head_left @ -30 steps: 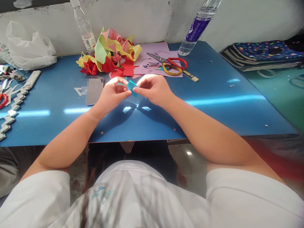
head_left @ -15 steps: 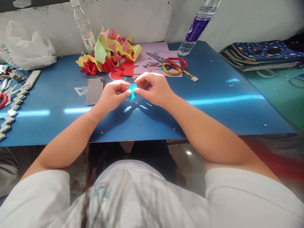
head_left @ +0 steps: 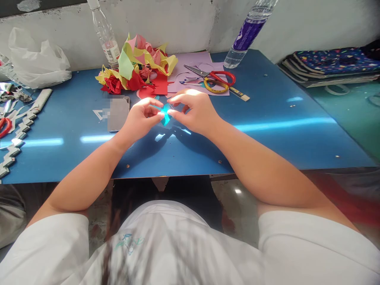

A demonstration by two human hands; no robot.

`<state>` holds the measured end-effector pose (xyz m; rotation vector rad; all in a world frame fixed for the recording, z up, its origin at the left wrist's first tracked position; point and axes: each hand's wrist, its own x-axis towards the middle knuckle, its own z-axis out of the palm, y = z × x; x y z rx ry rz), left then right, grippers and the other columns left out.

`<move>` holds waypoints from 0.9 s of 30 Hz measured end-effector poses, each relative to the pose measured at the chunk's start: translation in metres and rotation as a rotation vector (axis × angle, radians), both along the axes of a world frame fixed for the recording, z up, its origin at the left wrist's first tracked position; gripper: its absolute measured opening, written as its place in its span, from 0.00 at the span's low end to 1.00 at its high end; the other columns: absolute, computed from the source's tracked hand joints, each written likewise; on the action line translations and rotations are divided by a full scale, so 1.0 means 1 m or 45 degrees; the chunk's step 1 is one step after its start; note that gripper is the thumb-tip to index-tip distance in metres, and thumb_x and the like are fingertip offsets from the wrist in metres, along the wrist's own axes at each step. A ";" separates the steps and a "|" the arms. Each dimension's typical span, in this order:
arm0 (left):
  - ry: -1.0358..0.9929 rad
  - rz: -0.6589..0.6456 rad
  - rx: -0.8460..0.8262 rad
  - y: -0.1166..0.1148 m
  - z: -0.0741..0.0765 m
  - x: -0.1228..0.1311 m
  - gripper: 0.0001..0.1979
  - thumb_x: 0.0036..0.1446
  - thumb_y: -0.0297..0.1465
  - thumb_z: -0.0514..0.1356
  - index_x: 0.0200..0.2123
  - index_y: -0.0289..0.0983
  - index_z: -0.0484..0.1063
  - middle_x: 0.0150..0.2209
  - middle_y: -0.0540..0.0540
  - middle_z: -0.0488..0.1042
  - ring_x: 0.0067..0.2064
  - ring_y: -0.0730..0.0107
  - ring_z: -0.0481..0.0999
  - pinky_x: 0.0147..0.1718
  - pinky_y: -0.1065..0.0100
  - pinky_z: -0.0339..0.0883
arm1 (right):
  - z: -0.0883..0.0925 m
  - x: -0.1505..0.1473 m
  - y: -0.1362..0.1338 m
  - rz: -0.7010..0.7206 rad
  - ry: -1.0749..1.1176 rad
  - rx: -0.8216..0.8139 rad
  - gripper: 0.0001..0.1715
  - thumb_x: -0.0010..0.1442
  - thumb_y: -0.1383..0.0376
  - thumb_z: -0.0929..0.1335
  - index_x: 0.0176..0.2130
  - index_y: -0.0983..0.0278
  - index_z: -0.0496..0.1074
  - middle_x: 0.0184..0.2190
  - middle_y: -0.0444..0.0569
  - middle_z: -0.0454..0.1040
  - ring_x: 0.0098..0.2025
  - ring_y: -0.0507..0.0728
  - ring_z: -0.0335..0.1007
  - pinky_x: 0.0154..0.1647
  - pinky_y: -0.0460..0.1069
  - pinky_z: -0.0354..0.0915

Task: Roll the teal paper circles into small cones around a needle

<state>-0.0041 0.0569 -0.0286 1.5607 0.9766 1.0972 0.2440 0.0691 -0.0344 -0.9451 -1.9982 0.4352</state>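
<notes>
A small turquoise piece of paper [head_left: 165, 115] is pinched between my two hands, a little above the blue table [head_left: 190, 158]. The fingers of my left hand [head_left: 146, 113] close on its left side. My right hand [head_left: 192, 107] grips the right side with thumb and forefinger, and a thin line shows between these fingers, too small to name. Behind my hands lie purple paper sheets [head_left: 190, 59], and scissors [head_left: 218, 81] with one red and one yellow handle rest on them. A phone-like flat object [head_left: 118, 114] lies just left of my left hand.
Red, yellow and pink crumpled paper [head_left: 139, 65] is heaped at the back. Two bottles [head_left: 108, 43] [head_left: 247, 33] stand by the wall. A white plastic bag [head_left: 38, 59], a folded paper chain [head_left: 18, 140] and red-handled scissors [head_left: 5, 126] are at the left. A cutter [head_left: 240, 94] lies right of the purple paper.
My right hand's fingers have shifted slightly and the turquoise paper is turned a little. A thin line now shows at my right fingertips. Both hands stay in nearly the same place.
</notes>
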 end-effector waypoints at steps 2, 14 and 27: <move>-0.001 -0.006 -0.027 -0.001 0.003 0.000 0.20 0.52 0.23 0.79 0.48 0.40 0.84 0.34 0.50 0.85 0.36 0.67 0.85 0.37 0.67 0.77 | 0.000 0.000 0.001 0.006 -0.048 0.014 0.12 0.69 0.60 0.79 0.51 0.58 0.89 0.57 0.57 0.91 0.51 0.70 0.84 0.52 0.66 0.80; -0.110 -0.050 -0.173 -0.001 0.002 -0.002 0.23 0.54 0.23 0.83 0.52 0.40 0.84 0.34 0.51 0.83 0.36 0.70 0.82 0.39 0.67 0.76 | 0.000 0.001 -0.006 0.005 -0.114 0.188 0.10 0.80 0.64 0.73 0.54 0.53 0.87 0.64 0.54 0.88 0.63 0.65 0.84 0.47 0.62 0.87; 0.117 -0.040 0.316 0.011 -0.012 -0.002 0.30 0.53 0.35 0.83 0.59 0.45 0.85 0.37 0.52 0.78 0.34 0.70 0.74 0.36 0.65 0.70 | 0.002 -0.001 -0.005 0.090 -0.008 -0.071 0.09 0.77 0.70 0.74 0.49 0.54 0.76 0.46 0.46 0.85 0.43 0.56 0.78 0.45 0.56 0.75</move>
